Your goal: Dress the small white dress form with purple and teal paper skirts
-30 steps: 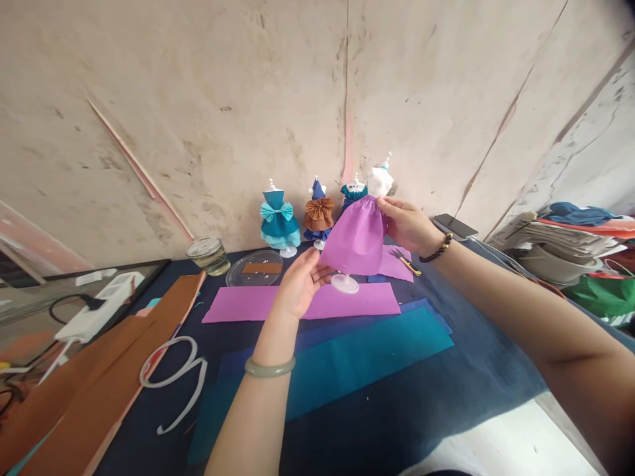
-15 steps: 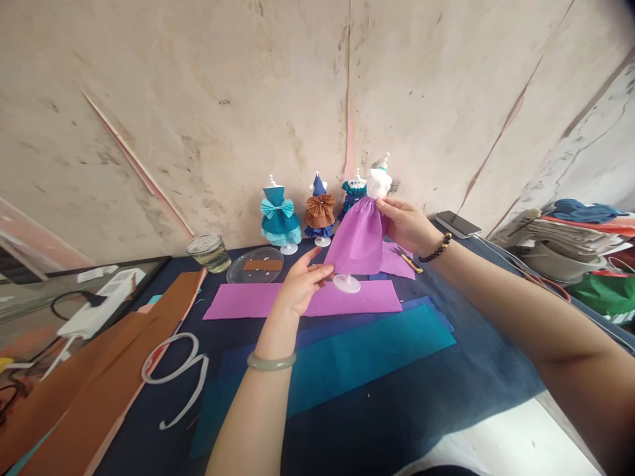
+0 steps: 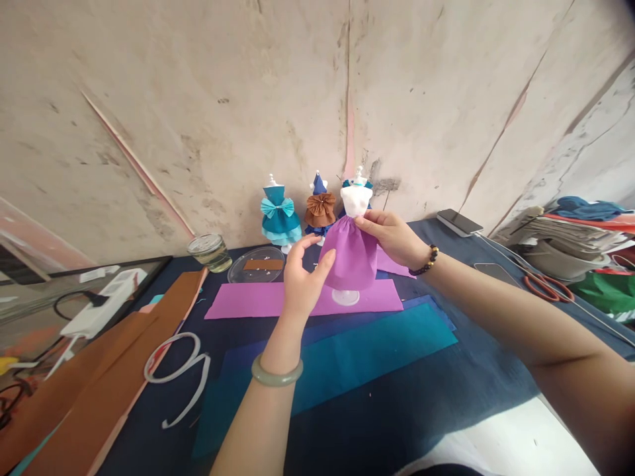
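Observation:
A small white dress-form mannequin [image 3: 355, 201] wears a gathered purple skirt [image 3: 351, 256] and stands upright above a purple strip [image 3: 253, 301], its clear round base showing below the hem. At the waist, my right hand [image 3: 394, 239] pinches the skirt against the form. My left hand [image 3: 306, 276] is beside the skirt's left side, thumb and fingers apart; the thumb overlaps the fabric, and whether it touches is unclear. Behind are a mannequin in a teal dress [image 3: 278, 210], one in brown and blue [image 3: 320, 210], and another mostly hidden by the white form.
Teal fabric [image 3: 377, 354] lies in front, and brown strips [image 3: 99, 370] with a coiled white band [image 3: 171, 380] are at left. A glass of liquid [image 3: 209, 253], a clear dish [image 3: 234, 270] and a power strip [image 3: 102, 301] sit further back. A phone [image 3: 459, 223] and scissors [image 3: 548, 287] lie right.
The mannequin in the purple skirt has moved left and slightly down and gone from tilted to upright. My left hand has left the hem and risen beside the skirt, thumb spread.

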A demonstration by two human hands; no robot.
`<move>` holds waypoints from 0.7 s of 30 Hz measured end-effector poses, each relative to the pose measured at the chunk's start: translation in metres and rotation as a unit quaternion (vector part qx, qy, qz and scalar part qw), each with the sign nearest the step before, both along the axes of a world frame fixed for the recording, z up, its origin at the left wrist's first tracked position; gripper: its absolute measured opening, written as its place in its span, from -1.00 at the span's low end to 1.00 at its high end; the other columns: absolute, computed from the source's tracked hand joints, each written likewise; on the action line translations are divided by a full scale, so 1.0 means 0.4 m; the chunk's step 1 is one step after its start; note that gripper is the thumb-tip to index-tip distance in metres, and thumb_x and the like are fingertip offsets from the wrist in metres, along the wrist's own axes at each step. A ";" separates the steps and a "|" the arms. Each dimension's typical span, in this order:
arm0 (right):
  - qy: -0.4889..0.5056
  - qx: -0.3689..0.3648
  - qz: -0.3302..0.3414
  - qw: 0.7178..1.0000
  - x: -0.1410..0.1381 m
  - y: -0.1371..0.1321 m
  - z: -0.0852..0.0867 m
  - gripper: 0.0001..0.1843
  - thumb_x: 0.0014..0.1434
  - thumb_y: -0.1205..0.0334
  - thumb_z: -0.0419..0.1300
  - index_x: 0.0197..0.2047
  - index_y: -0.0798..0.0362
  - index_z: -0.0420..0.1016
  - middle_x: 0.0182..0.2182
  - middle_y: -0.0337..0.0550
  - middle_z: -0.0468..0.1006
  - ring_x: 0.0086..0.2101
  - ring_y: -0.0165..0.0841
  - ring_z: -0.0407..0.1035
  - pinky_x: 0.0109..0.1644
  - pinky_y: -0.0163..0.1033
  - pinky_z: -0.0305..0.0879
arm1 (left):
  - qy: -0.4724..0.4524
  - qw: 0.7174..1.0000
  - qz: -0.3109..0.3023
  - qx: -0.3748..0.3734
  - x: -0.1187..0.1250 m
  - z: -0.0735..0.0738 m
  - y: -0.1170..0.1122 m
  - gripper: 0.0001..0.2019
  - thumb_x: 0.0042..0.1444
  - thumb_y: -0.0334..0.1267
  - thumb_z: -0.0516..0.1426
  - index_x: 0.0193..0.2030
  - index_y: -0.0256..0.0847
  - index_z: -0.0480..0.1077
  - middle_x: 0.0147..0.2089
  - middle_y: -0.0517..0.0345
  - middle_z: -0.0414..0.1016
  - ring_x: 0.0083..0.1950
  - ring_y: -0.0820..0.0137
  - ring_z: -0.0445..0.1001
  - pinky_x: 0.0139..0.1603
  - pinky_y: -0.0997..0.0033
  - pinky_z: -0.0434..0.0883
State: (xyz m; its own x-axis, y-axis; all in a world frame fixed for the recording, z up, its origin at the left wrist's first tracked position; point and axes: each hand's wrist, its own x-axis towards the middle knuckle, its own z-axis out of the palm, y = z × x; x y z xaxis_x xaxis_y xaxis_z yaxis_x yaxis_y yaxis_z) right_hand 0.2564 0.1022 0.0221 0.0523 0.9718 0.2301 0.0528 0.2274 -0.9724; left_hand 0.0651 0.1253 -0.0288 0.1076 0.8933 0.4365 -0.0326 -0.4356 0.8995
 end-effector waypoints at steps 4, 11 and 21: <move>-0.001 -0.001 -0.032 0.999 -0.022 0.000 -0.002 -0.58 -0.04 -0.14 0.40 -0.32 0.05 0.56 -0.38 -0.21 0.57 -0.37 -0.40 0.38 -0.29 -0.28 0.29 | 0.089 0.993 0.048 0.067 0.003 -0.002 -0.010 -0.89 0.05 -0.20 0.28 -0.27 -0.10 0.50 0.20 0.01 0.42 0.31 0.14 0.27 0.36 0.10 0.11; 0.032 -0.010 -0.007 0.999 -0.041 0.006 -0.007 -0.61 -0.11 -0.08 0.46 -0.31 0.03 0.61 -0.36 -0.22 0.61 -0.37 -0.40 0.41 -0.28 -0.28 0.34 | 0.113 0.990 0.066 0.053 0.005 -0.014 0.004 -0.95 0.07 -0.30 0.23 -0.40 -0.11 0.51 0.14 0.01 0.43 0.26 0.12 0.32 0.36 0.06 0.13; 0.019 0.002 -0.010 1.000 -0.017 0.019 -0.016 -0.61 -0.06 -0.11 0.43 -0.28 0.00 0.63 -0.32 -0.19 0.63 -0.32 -0.35 0.45 -0.23 -0.23 0.37 | 0.078 0.996 0.036 0.007 0.004 -0.025 0.018 -0.98 0.01 -0.30 0.27 -0.38 -0.12 0.51 0.08 0.01 0.47 0.24 0.12 0.34 0.36 0.08 0.11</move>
State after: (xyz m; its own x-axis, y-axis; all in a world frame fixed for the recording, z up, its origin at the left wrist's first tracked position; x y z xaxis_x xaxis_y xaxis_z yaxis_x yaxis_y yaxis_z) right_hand 0.2497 0.1099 0.0156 0.0799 0.9694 0.2322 0.0205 0.2313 -0.9727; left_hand 0.0667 0.1326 -0.0389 0.1105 0.8953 0.4316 0.1396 -0.4439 0.8851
